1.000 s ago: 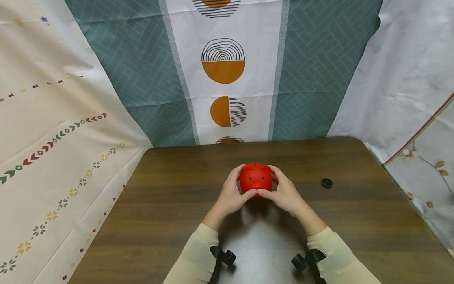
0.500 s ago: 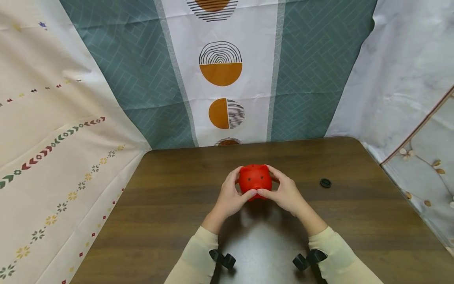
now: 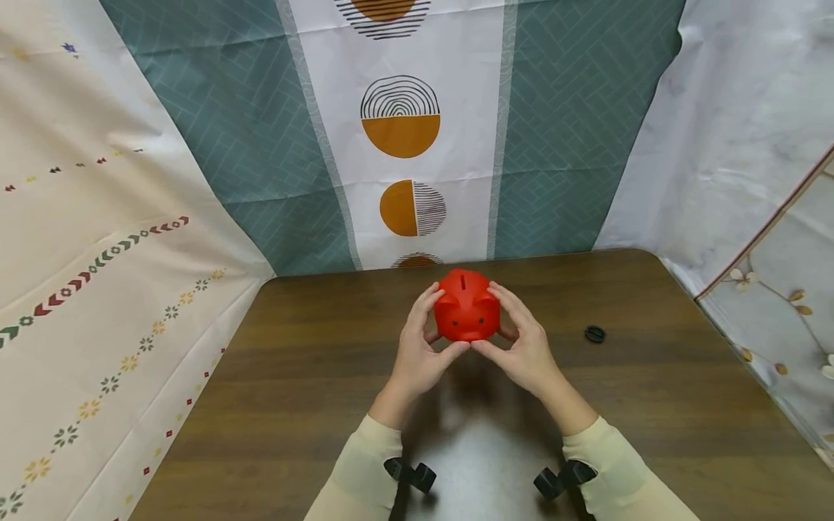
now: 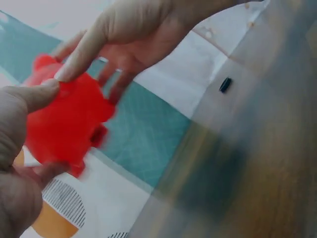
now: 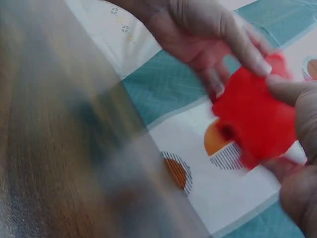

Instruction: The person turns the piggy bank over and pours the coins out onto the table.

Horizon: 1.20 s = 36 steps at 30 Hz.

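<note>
With my left hand [image 3: 420,358] and right hand [image 3: 524,356] I hold the red piggy bank [image 3: 465,311], fingers curved round both sides, above the far middle of the table [image 3: 313,383]. I should keep the pressure even, so it does not slip. Wrist views are blurred; its underside I cannot make out well.

Piggy bank [image 3: 466,310] between left hand [image 3: 420,351] and right hand [image 3: 521,351], held above table [image 3: 313,383]. Cap [image 3: 595,334] on table, right of right hand. Rear cloth [image 3: 567,137] behind table; left cloth [image 3: 124,289] and right cloth [image 3: 691,195] flank it.
</note>
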### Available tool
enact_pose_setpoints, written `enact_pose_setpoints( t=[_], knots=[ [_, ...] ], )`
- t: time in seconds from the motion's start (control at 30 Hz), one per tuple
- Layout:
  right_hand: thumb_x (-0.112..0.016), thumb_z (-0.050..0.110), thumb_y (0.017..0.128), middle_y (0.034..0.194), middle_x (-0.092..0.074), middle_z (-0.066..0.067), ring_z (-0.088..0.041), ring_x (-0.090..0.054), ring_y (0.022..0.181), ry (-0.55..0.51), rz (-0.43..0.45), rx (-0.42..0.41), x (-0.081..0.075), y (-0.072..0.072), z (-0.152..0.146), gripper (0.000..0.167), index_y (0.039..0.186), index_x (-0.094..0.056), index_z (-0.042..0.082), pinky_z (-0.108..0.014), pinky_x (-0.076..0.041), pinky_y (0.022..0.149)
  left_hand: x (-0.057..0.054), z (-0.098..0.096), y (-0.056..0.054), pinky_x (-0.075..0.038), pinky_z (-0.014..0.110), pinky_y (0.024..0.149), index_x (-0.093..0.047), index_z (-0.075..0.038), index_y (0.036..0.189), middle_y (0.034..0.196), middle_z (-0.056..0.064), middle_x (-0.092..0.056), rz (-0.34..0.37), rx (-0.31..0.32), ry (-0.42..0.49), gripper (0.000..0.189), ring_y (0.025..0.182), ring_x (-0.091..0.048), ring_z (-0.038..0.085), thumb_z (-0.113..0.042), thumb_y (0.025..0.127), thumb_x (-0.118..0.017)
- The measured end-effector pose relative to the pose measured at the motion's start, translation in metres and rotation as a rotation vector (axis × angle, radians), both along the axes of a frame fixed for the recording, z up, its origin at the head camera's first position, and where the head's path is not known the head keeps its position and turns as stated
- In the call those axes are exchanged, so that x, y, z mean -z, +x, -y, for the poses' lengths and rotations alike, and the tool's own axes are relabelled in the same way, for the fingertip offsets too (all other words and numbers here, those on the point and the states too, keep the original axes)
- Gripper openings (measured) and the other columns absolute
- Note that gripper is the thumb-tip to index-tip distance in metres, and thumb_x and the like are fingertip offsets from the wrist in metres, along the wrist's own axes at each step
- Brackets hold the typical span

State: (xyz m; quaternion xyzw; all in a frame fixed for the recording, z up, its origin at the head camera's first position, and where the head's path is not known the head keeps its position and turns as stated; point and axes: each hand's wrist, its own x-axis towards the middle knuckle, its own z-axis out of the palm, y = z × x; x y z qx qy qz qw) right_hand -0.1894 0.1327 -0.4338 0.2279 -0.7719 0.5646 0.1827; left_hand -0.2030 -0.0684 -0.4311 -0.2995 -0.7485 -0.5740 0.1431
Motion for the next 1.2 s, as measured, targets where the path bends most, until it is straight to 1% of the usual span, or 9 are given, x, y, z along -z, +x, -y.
enact_pose_setpoints(
  t=[0.17,0.27,0.43,0.67,0.73,0.83,0.97,1.1,1.2],
  knots=[
    [-0.081,0.03,0.079,0.14,-0.05,-0.009,-0.038,-0.047,0.124,0.038,0.32,-0.006,0.006,-0.002,-0.001,0.082,0.148,-0.038,0.015,-0.043,-0.056,0.08,0.007,0.001,-0.003,-0.056,0.037,0.08,-0.032,-0.011,0.146,0.135,0.006,-0.049,0.27,-0.063,-0.19,0.08,0.117,-0.051,0.026,-0.027,0.083,-0.077],
    [-0.08,0.031,0.079,0.14,-0.049,-0.012,-0.04,-0.044,0.126,0.048,0.385,-0.013,0.008,-0.003,0.0,0.084,0.148,-0.036,0.014,-0.047,-0.054,0.084,0.012,0.001,-0.003,-0.056,0.035,0.08,-0.03,-0.009,0.147,0.136,0.01,-0.048,0.336,-0.06,-0.199,0.082,0.118,-0.051,0.031,-0.027,0.083,-0.077],
    [-0.081,0.022,0.079,0.139,-0.049,-0.013,-0.038,-0.045,0.126,0.035,0.32,0.012,0.001,0.002,0.003,0.08,0.146,-0.039,0.013,-0.052,-0.051,0.088,0.013,0.0,-0.002,-0.057,0.037,0.077,-0.031,-0.012,0.147,0.139,0.008,-0.044,0.279,-0.041,-0.11,0.081,0.12,-0.049,0.033,-0.02,0.082,-0.078],
    [-0.08,-0.006,0.072,0.151,-0.033,-0.016,-0.041,-0.043,0.128,-0.085,-0.048,-0.001,0.003,-0.001,0.009,0.08,0.143,-0.042,0.004,-0.052,-0.05,0.084,0.004,-0.003,0.0,-0.052,0.045,0.087,-0.04,-0.014,0.143,0.154,0.008,-0.025,-0.067,-0.062,0.033,0.078,0.134,-0.037,0.029,-0.01,0.077,-0.081],
    [-0.081,0.0,0.075,0.148,-0.039,-0.013,-0.039,-0.047,0.126,-0.094,0.018,0.003,0.007,-0.002,0.01,0.081,0.145,-0.041,0.011,-0.049,-0.051,0.084,0.005,-0.003,-0.001,-0.054,0.043,0.085,-0.04,-0.015,0.143,0.151,0.007,-0.029,-0.027,-0.098,-0.005,0.078,0.131,-0.04,0.028,-0.013,0.078,-0.081],
    [-0.081,0.019,0.079,0.141,-0.048,-0.01,-0.036,-0.053,0.121,-0.003,0.217,0.025,0.016,-0.004,0.01,0.082,0.148,-0.037,0.018,-0.046,-0.053,0.086,0.012,0.001,-0.002,-0.057,0.037,0.079,-0.038,-0.015,0.145,0.141,0.007,-0.042,0.154,-0.148,-0.136,0.079,0.12,-0.05,0.028,-0.02,0.079,-0.081],
    [-0.08,0.031,0.08,0.137,-0.052,-0.01,-0.035,-0.057,0.116,0.112,0.351,0.05,0.023,-0.005,0.01,0.084,0.149,-0.035,0.017,-0.047,-0.054,0.084,0.02,0.006,-0.004,-0.057,0.036,0.078,-0.036,-0.012,0.145,0.134,0.008,-0.048,0.319,-0.14,-0.217,0.08,0.112,-0.054,0.032,-0.022,0.08,-0.08],
    [-0.08,0.029,0.08,0.139,-0.05,-0.011,-0.036,-0.057,0.116,0.092,0.369,0.057,0.021,-0.004,0.01,0.083,0.149,-0.035,0.018,-0.049,-0.053,0.085,0.022,0.005,-0.006,-0.057,0.036,0.079,-0.035,-0.013,0.146,0.135,0.008,-0.047,0.316,-0.122,-0.188,0.079,0.113,-0.053,0.032,-0.023,0.081,-0.079],
    [-0.08,0.026,0.079,0.141,-0.048,-0.01,-0.035,-0.055,0.118,0.061,0.316,0.063,0.017,-0.002,0.01,0.082,0.149,-0.037,0.019,-0.047,-0.054,0.084,0.02,0.003,-0.005,-0.056,0.035,0.08,-0.036,-0.016,0.146,0.138,0.004,-0.045,0.237,-0.123,-0.159,0.079,0.116,-0.051,0.028,-0.022,0.08,-0.08]
  ],
)
